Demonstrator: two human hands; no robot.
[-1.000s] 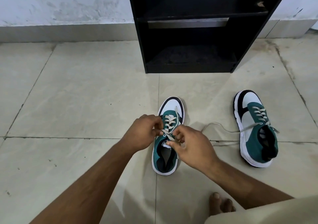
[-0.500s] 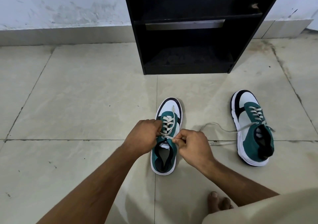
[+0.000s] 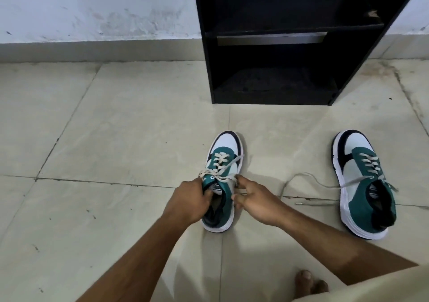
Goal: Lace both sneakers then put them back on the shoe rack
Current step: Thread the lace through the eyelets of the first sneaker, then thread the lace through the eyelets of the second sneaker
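Two green, white and black sneakers stand on the tiled floor, toes toward the black shoe rack (image 3: 274,85). The near sneaker (image 3: 226,149) is in front of me, its white lace (image 3: 222,177) crossed over the tongue. My left hand (image 3: 189,203) grips the sneaker's left collar, with the lace end at its fingertips. My right hand (image 3: 257,199) pinches the other lace end at the right side. The second sneaker (image 3: 362,185) stands apart on the right, its loose lace (image 3: 308,181) trailing left across the floor.
The rack stands against a white wall with a grey skirting (image 3: 92,50); its low shelves look bare. My bare toes (image 3: 308,280) show at the bottom right, beside pale clothing (image 3: 348,287). Beige tiles surround the shoes.
My hands have slid back from the eyelets to the sneaker's collar and spread apart, pulling the lace ends sideways. The camera has tilted, so the rack sits more to the right.
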